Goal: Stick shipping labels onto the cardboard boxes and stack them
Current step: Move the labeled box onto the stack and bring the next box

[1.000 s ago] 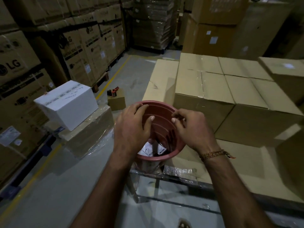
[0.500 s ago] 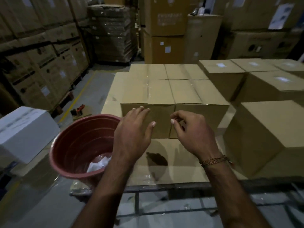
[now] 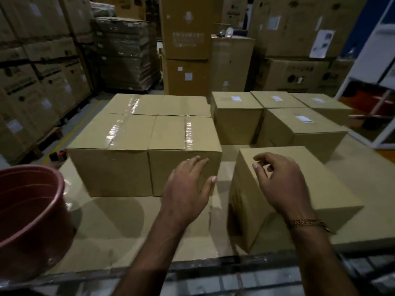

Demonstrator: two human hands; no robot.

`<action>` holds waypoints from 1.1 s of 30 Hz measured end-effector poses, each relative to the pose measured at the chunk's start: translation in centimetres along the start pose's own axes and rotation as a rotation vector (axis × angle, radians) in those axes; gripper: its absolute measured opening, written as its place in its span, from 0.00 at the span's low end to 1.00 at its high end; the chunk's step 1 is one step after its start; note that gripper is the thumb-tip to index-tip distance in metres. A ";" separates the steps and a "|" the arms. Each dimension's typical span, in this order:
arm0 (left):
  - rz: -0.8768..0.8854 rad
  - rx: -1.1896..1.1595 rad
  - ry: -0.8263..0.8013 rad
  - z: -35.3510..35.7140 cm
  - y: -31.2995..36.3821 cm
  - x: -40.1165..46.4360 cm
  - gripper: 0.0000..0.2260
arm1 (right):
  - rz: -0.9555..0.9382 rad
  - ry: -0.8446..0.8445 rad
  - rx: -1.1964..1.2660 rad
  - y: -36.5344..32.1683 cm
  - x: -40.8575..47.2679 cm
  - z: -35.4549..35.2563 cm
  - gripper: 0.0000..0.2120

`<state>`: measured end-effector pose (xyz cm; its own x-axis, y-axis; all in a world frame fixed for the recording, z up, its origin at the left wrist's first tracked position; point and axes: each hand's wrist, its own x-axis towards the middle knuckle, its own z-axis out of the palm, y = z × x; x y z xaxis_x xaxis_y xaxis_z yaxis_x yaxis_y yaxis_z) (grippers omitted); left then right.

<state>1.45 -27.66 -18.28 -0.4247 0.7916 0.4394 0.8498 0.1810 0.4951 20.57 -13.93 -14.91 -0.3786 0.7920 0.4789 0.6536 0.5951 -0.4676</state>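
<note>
Warehouse stacks of cartons ring a cardboard-covered pallet (image 3: 128, 221) in the head view. Both hands have left the red bucket (image 3: 30, 210), now at the left edge with its contents out of sight, and swung over the boxes. The left hand (image 3: 188, 189) spreads flat, holding nothing, before an unlabelled taped box (image 3: 183, 150). The right hand (image 3: 280, 180), fingers curled, hovers over the nearest box (image 3: 320, 189); any label pinched cannot be made out. Labelled boxes (image 3: 299, 122) sit behind, so sticking likely comes next.
</note>
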 end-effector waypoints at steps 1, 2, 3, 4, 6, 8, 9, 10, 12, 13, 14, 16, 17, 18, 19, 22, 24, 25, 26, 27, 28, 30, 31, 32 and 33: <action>-0.002 -0.005 -0.017 1.2 0.9 0.2 0.25 | 0.030 0.006 -0.040 1.7 0.2 -0.6 0.11; -0.008 -0.018 -0.038 2.3 1.7 0.4 0.25 | 0.069 0.008 -0.087 3.3 0.4 -1.1 0.12; -0.024 -0.044 -0.068 3.4 2.5 0.5 0.25 | 0.122 -0.001 -0.138 4.8 0.6 -1.6 0.14; -0.041 -0.081 -0.106 4.5 3.1 0.6 0.26 | 0.185 -0.018 -0.185 6.2 0.6 -2.0 0.17; -0.059 -0.136 -0.194 6.7 4.1 0.6 0.26 | 0.322 -0.087 -0.258 8.7 0.6 -2.4 0.23; -0.080 -0.171 -0.282 8.7 4.8 0.5 0.28 | 0.456 -0.185 -0.314 10.9 0.4 -2.4 0.31; -0.100 -0.199 -0.325 9.5 5.2 0.4 0.30 | 0.513 -0.236 -0.334 11.9 0.2 -2.4 0.34; -0.124 -0.235 -0.367 10.2 5.5 0.3 0.32 | 0.548 -0.276 -0.348 12.6 0.0 -2.4 0.37; -0.171 -0.321 -0.439 11.3 6.0 0.1 0.37 | 0.537 -0.299 -0.381 13.5 -0.4 -2.4 0.39; -0.194 -0.367 -0.468 11.7 6.3 -0.1 0.39 | 0.515 -0.295 -0.399 13.8 -0.6 -2.5 0.39; -0.218 -0.418 -0.493 12.0 6.4 -0.2 0.40 | 0.495 -0.291 -0.407 14.0 -0.7 -2.6 0.40; -0.267 -0.517 -0.529 12.4 6.6 -0.3 0.41 | 0.468 -0.291 -0.402 14.5 -0.7 -2.9 0.42; -0.294 -0.558 -0.543 12.6 6.6 -0.5 0.43 | 0.457 -0.300 -0.403 14.7 -0.8 -3.1 0.45; -0.324 -0.598 -0.559 12.8 6.5 -0.6 0.46 | 0.443 -0.317 -0.411 14.8 -0.9 -3.1 0.48; -0.355 -0.639 -0.573 13.0 6.4 -0.8 0.48 | 0.430 -0.342 -0.425 14.9 -1.0 -3.0 0.51; -0.426 -0.742 -0.608 13.4 6.4 -1.1 0.48 | 0.402 -0.432 -0.427 14.3 -1.6 -2.8 0.58; -0.433 -0.808 -0.619 13.4 6.6 -1.2 0.46 | 0.386 -0.494 -0.393 13.9 -1.7 -3.1 0.61; -0.434 -0.837 -0.620 13.4 6.8 -1.2 0.45 | 0.382 -0.524 -0.372 13.8 -1.6 -3.5 0.63; -0.439 -0.860 -0.623 13.3 7.0 -1.3 0.46 | 0.379 -0.551 -0.349 13.8 -1.5 -3.8 0.65; -0.450 -0.871 -0.630 13.1 7.3 -1.3 0.46 | 0.378 -0.574 -0.324 13.8 -1.4 -4.3 0.66; -0.461 -0.879 -0.634 12.9 7.8 -1.3 0.46 | 0.378 -0.592 -0.301 13.8 -1.4 -4.7 0.67; -0.475 -0.870 -0.615 12.6 8.8 -1.2 0.42 | 0.388 -0.615 -0.260 13.9 -1.5 -5.4 0.68; -0.470 -0.846 -0.605 12.3 9.3 -1.1 0.40 | 0.401 -0.619 -0.240 13.9 -1.6 -5.7 0.68; -0.456 -0.818 -0.593 12.0 9.8 -0.9 0.38 | 0.418 -0.618 -0.218 13.6 -1.7 -5.9 0.68; -0.440 -0.794 -0.583 11.6 10.4 -0.8 0.37 | 0.430 -0.613 -0.196 13.3 -1.9 -6.1 0.68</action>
<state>14.25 -19.64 -22.24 -0.2503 0.9437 -0.2163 0.1241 0.2529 0.9595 33.93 -8.34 -17.50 -0.3227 0.9159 -0.2386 0.9079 0.2283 -0.3516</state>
